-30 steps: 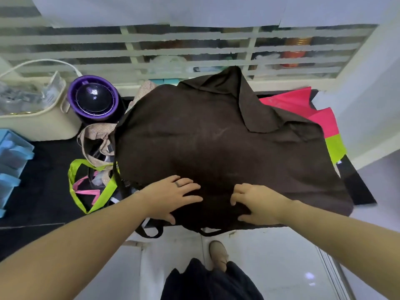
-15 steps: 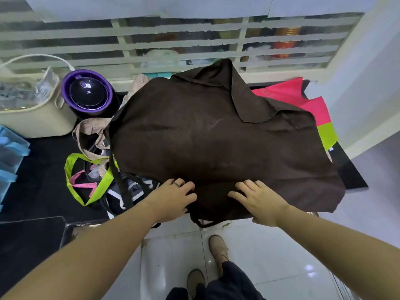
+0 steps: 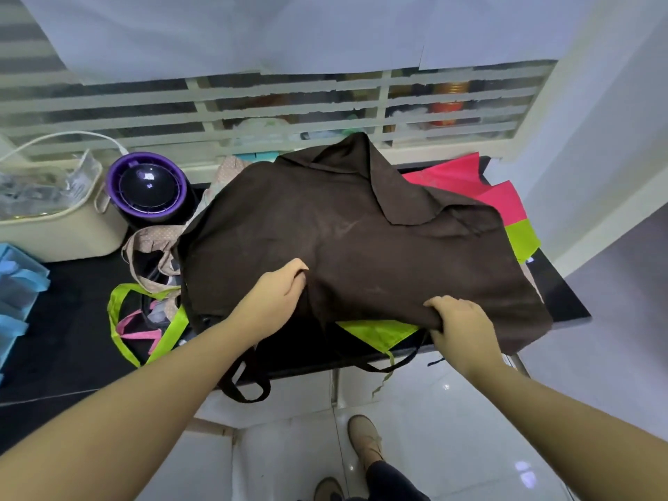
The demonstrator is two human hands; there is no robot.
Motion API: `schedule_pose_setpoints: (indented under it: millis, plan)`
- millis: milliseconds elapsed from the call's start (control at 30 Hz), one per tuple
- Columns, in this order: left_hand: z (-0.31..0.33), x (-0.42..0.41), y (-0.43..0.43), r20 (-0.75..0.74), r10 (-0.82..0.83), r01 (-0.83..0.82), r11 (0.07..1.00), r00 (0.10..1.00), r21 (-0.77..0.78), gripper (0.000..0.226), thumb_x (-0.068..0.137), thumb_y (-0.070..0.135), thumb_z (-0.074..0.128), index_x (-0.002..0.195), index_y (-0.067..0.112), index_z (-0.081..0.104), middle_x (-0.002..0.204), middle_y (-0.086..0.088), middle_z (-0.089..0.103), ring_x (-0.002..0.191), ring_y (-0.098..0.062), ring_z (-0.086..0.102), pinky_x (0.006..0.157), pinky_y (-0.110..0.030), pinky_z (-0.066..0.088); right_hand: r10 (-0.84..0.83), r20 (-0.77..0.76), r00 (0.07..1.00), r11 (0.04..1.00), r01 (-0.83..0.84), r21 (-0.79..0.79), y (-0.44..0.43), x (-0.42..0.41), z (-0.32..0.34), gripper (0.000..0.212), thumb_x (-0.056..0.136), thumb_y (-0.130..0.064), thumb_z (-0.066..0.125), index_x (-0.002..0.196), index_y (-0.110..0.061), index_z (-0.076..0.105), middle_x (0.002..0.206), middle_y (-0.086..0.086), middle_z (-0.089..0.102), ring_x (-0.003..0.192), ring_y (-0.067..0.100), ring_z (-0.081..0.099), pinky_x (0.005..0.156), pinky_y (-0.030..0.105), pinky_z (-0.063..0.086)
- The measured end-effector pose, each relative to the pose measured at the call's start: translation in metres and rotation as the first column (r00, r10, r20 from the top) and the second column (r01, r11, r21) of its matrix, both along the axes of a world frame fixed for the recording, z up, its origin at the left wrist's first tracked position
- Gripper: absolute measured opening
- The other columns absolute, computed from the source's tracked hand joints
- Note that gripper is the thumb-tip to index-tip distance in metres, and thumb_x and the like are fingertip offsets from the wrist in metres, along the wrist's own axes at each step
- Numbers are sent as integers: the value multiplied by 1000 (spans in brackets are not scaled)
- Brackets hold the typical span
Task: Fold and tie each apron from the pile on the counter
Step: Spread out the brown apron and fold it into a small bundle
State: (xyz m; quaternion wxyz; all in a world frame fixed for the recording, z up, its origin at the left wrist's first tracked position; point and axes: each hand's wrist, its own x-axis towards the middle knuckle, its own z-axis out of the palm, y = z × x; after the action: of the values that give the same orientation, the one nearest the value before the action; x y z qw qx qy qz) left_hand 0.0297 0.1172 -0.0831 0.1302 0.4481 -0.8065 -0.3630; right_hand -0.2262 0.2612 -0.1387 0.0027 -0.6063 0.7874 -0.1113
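Brown apron (image 3: 361, 247), long axis left-right

Brown apron (image 3: 361, 247) spread atop pile (near edge lifted)

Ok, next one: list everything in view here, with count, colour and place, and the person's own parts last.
counter: one, black, below the window
brown apron: one, dark brown, topmost, mid-counter
green fabric: count unclear, lime, under the brown apron's near edge
pink fabric: count unclear, pink, back right, partly under the brown apron
dotted fabric: one, beige, left of the brown apron
round appliance: one, purple and black, back left
basket: one, cream, far left
blue container: at least one, light blue, left edge
floor: white tiles, bottom
shoes: two, beige, on the floor
left hand: grips a fold of the brown apron
right hand: grips the brown apron's near edge
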Motion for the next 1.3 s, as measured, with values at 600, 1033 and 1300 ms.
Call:
schedule_pose_setpoints:
  millis: [600, 1033, 1300]
  plan:
    - [28, -14, -53, 32, -16, 13, 994, 999, 112, 25, 102, 20, 41, 88, 16, 61, 87, 9, 63, 84, -7, 56, 74, -14, 40, 17, 362, 932, 854, -202, 480, -102, -49, 66, 39, 91, -5, 46, 128, -10, 57, 130, 7, 59, 121, 22, 52, 94, 22, 37]
    - [37, -53, -110, -156, 95, -105, 993, 983, -61, 22, 102, 24, 40, 88, 26, 57, 79, -5, 65, 76, -20, 61, 72, -35, 45, -138, 319, 938, 936, 19, 350, -175, -105, 62, 59, 94, -27, 48, 149, -30, 27, 160, 10, -10, 144, 31, 20, 114, 40, 25]
    - [32, -78, -147, -77, 118, -118, 993, 990, -2, 22, 102, 25, 40, 93, 23, 60, 88, 3, 66, 84, -11, 61, 81, -29, 46, -237, 281, 930, 931, 135, 339, -222, -164, 58, 56, 92, -18, 55, 142, -1, 39, 155, 20, 19, 142, 28, 25, 113, 31, 21]
